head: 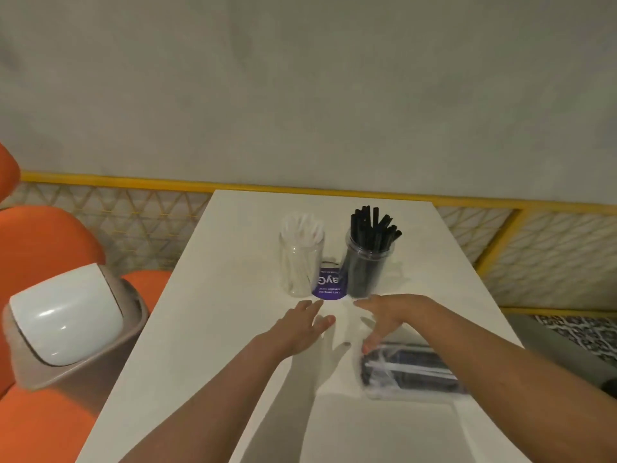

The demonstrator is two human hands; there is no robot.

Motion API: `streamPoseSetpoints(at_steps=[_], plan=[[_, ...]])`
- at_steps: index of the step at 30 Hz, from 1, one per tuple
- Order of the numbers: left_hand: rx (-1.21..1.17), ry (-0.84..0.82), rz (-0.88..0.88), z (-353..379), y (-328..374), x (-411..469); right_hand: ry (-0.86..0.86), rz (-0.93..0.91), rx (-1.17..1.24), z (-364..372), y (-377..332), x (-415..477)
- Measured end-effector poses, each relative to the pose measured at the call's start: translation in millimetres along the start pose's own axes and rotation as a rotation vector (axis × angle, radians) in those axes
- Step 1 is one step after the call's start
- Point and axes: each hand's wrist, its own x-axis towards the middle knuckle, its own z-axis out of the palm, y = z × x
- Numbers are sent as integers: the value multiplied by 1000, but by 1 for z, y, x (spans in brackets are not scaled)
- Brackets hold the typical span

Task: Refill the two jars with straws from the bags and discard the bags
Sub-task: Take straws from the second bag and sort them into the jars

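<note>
Two clear jars stand near the far end of the white table (207,329). The left jar (301,262) holds white straws and the right jar (366,265) holds black straws that stick out above its rim. A clear plastic bag of black straws (410,370) lies on the table at the right, partly under my right forearm. My left hand (300,324) hovers open over the table, just in front of the jars. My right hand (389,317) is open too, fingers spread, just above the bag's left end. Neither hand holds anything.
A purple printed card (329,285) stands between the jars. A bin with a white swing lid (63,315) sits left of the table, beside orange seats (36,426). A yellow-framed lattice panel (551,255) and a grey wall lie behind.
</note>
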Motion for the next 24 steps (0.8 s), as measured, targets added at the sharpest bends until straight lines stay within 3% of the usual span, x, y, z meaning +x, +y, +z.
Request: streamPoseSetpoints(at_steps=[5,11,19,22,24], plan=[[94,-101,96,34,44,15,-13,145,73,26,54,-11],[181,-104,195,59,76,21,-6,204,266,64,88,-24],[542,-67,75,48,71,23,15,21,502,77,38,0],[484,-105,70,38,58,17,-1,-47,546,70,25,5],[434,-108,53,31,48,13,-47,-74,702,62,21,6]])
